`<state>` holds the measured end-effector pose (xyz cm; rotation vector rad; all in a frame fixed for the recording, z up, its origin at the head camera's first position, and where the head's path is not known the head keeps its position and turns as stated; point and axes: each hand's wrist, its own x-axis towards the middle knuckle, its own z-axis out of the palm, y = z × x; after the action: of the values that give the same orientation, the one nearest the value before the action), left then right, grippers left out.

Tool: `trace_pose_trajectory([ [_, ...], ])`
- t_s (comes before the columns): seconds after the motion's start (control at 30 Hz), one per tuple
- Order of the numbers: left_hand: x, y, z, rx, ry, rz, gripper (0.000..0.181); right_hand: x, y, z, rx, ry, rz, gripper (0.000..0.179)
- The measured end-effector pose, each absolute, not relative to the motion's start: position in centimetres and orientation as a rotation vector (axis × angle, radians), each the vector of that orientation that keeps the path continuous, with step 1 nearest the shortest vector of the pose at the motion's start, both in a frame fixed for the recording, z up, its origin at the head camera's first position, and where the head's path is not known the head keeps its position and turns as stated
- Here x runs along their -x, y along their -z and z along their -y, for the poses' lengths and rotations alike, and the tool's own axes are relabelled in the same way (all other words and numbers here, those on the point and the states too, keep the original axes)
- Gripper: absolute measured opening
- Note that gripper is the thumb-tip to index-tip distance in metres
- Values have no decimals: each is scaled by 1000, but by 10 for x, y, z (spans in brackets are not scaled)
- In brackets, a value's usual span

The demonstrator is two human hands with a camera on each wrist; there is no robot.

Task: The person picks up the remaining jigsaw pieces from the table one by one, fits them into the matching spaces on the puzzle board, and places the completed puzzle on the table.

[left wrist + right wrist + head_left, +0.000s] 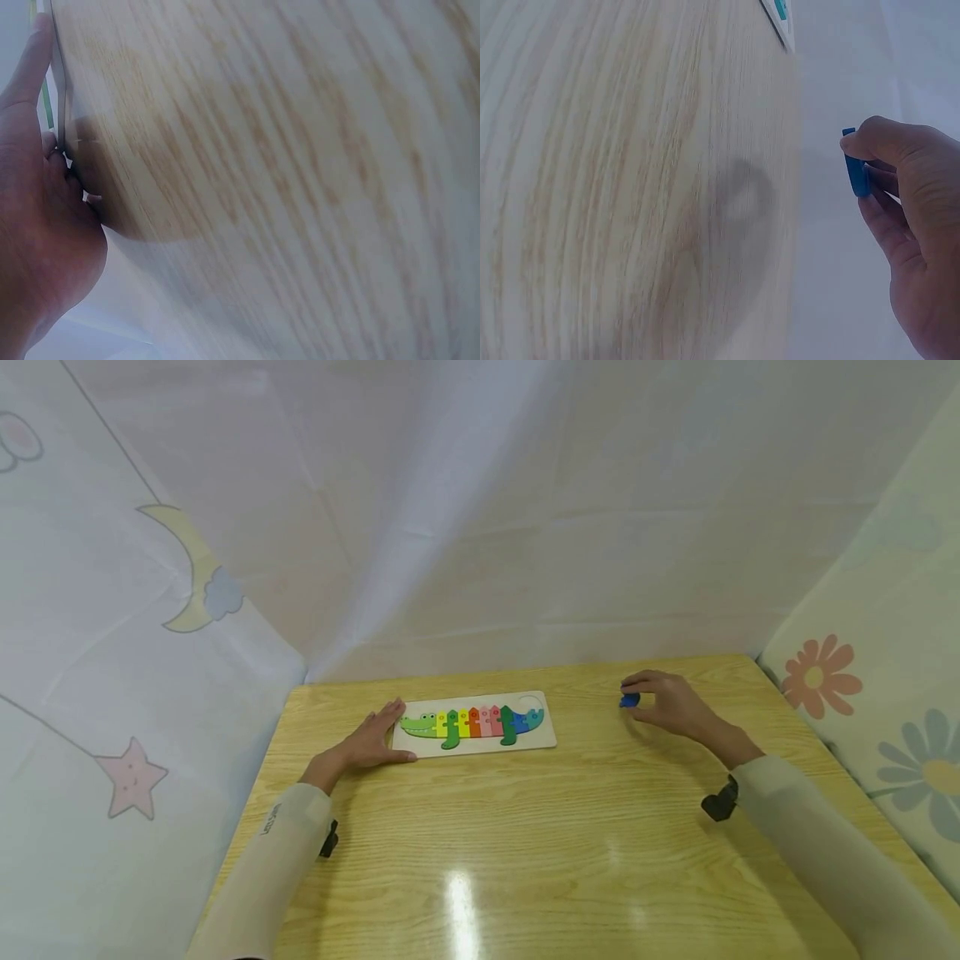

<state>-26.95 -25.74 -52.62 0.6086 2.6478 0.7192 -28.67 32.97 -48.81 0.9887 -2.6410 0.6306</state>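
A wooden crocodile puzzle (474, 725) lies flat on the table, head to the left, with colored pieces along its body. At its right end, an uncolored curled tail outline shows above the blue pieces. My left hand (372, 739) spans the board's left end, fingers at the far corner and thumb along the near edge. In the left wrist view, the left hand (45, 202) lies beside the board's edge, thumb straight. Off to the right, my right hand (671, 703) pinches a blue puzzle piece (630, 700) above the table. The right wrist view shows this blue piece (856, 163) edge-on between thumb and fingers.
The wooden table (480, 827) has a glossy light reflection near its front. A pale cloth (525, 527) hangs behind it, with printed cloths on the left and right sides. Dark devices are strapped at both wrists.
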Motion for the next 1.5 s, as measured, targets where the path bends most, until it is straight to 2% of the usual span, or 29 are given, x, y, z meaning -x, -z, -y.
trace_pose_trajectory([
  [0.57, 271, 525, 258, -618, -721, -2655, 117, 298, 483, -302, -1159, -703, 2551, 40],
  [1.5, 272, 531, 259, -619, -699, -2660, 118, 313, 479, -254, -1211, -793, 2661, 38],
])
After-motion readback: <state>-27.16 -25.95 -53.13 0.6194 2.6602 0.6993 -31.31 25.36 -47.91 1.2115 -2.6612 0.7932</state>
